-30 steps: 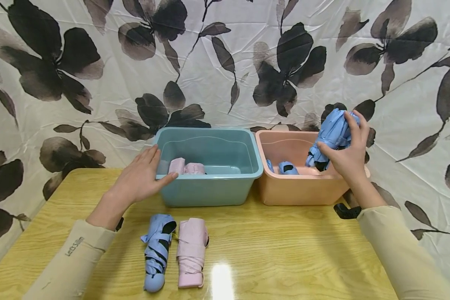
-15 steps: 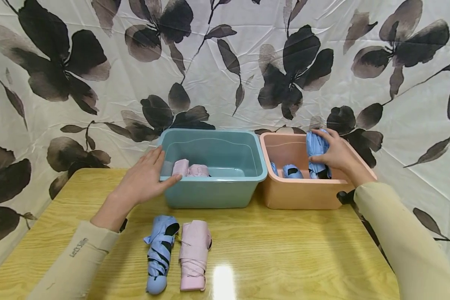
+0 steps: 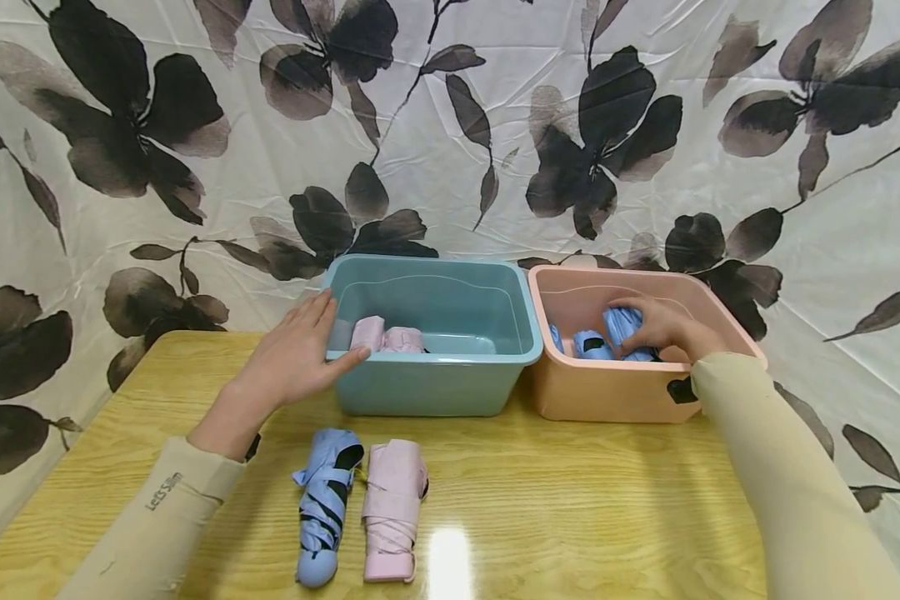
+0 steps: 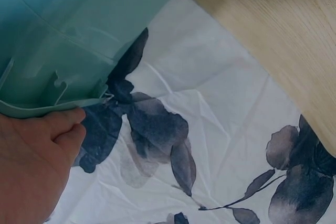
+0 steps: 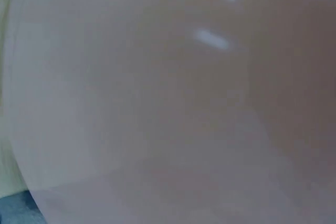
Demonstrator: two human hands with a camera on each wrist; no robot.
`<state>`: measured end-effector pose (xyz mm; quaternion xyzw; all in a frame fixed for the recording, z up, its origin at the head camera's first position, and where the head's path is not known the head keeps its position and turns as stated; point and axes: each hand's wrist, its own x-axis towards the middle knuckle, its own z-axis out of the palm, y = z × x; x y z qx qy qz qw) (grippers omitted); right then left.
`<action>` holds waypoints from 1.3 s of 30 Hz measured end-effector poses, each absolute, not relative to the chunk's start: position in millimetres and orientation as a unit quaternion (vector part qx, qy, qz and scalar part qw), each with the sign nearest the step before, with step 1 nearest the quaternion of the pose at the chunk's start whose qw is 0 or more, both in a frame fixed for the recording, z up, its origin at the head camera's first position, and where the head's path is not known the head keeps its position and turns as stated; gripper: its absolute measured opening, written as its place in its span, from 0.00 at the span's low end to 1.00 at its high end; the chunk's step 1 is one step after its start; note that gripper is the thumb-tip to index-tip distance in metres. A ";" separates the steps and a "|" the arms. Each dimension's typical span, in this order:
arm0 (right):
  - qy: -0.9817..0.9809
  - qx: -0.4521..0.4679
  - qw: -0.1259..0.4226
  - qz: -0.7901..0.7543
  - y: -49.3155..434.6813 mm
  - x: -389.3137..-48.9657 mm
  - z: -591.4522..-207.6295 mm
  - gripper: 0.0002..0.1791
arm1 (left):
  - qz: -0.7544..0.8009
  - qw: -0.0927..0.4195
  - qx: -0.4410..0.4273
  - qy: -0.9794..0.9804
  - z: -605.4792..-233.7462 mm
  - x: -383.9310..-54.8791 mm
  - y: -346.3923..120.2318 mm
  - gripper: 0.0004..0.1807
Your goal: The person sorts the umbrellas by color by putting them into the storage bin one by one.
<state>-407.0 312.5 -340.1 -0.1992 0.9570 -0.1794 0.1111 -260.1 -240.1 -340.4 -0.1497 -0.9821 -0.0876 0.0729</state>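
In the head view my right hand (image 3: 663, 325) reaches down inside the peach bin (image 3: 607, 400) and grips a wrapped blue folding umbrella (image 3: 621, 322). Beside it in that bin lies another blue umbrella (image 3: 591, 343), with a bit of a further one at the left wall. My left hand (image 3: 288, 358) rests on the left rim of the teal bin (image 3: 427, 390), fingers extended and thumb along the front edge. Two pink bundles (image 3: 367, 332) sit inside the teal bin. The right wrist view is filled by a blurred, pale surface; neither hand nor umbrella shows there.
On the wooden table (image 3: 570, 500), in front of the teal bin, a blue folding umbrella (image 3: 322, 508) and a pink folding umbrella (image 3: 392, 512) lie side by side. A floral cloth (image 3: 465, 125) hangs right behind both bins.
My right hand has lowered the blue umbrella from above the peach bin's right side down into it, moving left. The left hand keeps its place on the teal rim.
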 end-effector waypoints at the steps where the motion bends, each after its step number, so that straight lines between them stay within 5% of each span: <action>1: 0.955 -0.199 0.119 -0.187 313.5 -406.7 -342.8 0.52 | -0.087 0.072 -0.150 -0.982 -340.3 -260.1 -239.3 0.57; 15: 0.946 -0.196 0.169 -0.195 321.6 -412.7 -357.0 0.55 | -0.085 0.070 -0.150 -0.983 -339.7 -260.7 -239.3 0.57; 25: 0.896 -0.113 0.309 -0.299 318.7 -407.4 -357.7 0.54 | -0.088 0.069 -0.152 -0.982 -341.4 -260.6 -236.7 0.57; 30: 0.906 -0.095 0.293 -0.291 312.1 -406.1 -350.9 0.49 | -0.091 0.071 -0.149 -0.982 -339.9 -259.6 -238.4 0.57; 39: 0.952 -0.163 0.176 -0.190 302.6 -392.9 -333.4 0.42 | -0.093 0.073 -0.151 -0.981 -338.3 -259.4 -238.4 0.56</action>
